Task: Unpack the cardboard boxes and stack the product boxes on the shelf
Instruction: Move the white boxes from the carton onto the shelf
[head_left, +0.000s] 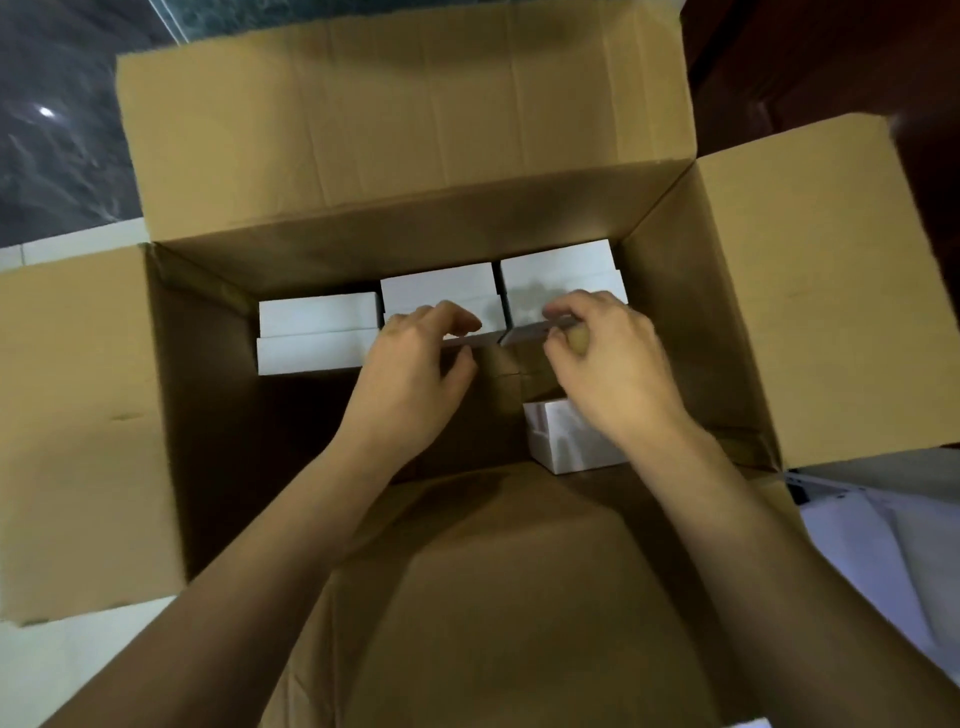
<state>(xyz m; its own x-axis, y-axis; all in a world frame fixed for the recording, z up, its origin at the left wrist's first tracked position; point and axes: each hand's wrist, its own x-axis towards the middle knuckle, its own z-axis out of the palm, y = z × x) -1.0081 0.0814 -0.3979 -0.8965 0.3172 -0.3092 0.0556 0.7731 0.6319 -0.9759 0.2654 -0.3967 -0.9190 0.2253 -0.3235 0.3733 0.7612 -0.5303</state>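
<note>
Three stacks of white product boxes (318, 332) line the far wall inside the open cardboard box (405, 150). Left hand (415, 364) pinches the middle stack's front box; right hand (608, 353) pinches the right one. One lone white box (561, 441) sits nearer.

Cardboard box (675, 291) open, all four flaps folded outward, mouth unobstructed from above; white product boxes (317, 332) stacked in a row against its far wall, filling that side; one lone white box (566, 441) by its near right corner; bare floor of the box between row and near wall, widest on the left; both forearms cross the near flap (493, 597).
</note>
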